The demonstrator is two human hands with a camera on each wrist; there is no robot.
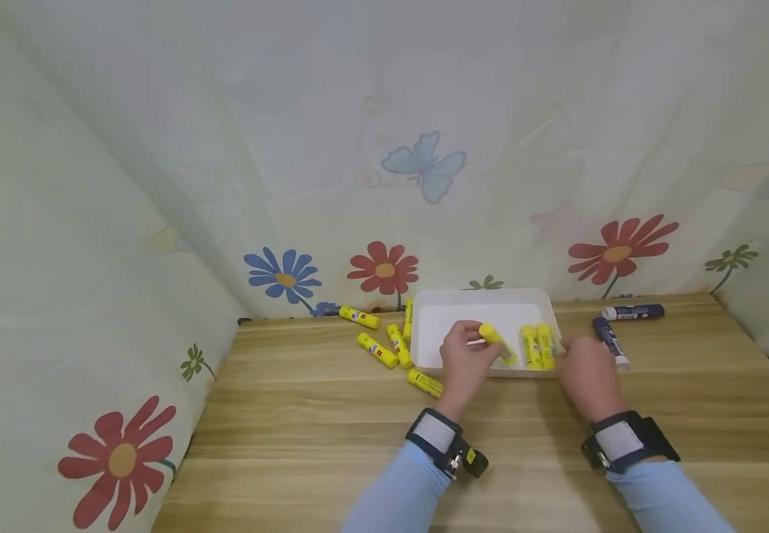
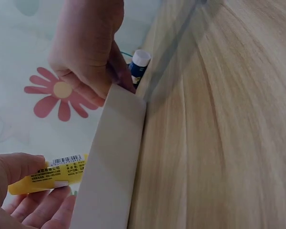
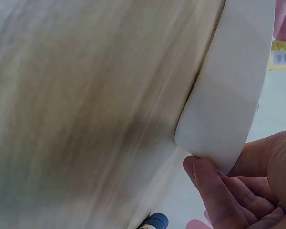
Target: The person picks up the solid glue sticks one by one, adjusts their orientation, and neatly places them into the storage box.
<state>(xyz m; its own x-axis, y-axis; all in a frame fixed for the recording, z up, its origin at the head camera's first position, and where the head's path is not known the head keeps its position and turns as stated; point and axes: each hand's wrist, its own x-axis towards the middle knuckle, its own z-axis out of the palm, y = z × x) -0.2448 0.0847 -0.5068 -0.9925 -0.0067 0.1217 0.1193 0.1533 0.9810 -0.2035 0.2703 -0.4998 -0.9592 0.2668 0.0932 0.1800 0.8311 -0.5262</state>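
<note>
A white shallow tray (image 1: 444, 314) stands on the wooden table against the back curtain. Over its middle my left hand (image 1: 467, 363) pinches a yellow glue stick (image 1: 493, 334), tilted; the left wrist view shows the printed barcode label of this glue stick (image 2: 62, 171) between thumb and fingers. Two more yellow glue sticks (image 1: 539, 346) lie side by side inside the tray at its right end. At the tray's front right corner is my right hand (image 1: 590, 376), and in the right wrist view its fingers (image 3: 212, 186) and thumb grip the tray wall (image 3: 224, 90).
Several loose yellow glue sticks (image 1: 376, 350) lie left of the tray, one in front of its left corner. Right of it are two dark blue glue sticks with white ends, one (image 1: 633, 312) near the curtain (image 1: 331, 148), the other (image 1: 610, 342) close to my right hand.
</note>
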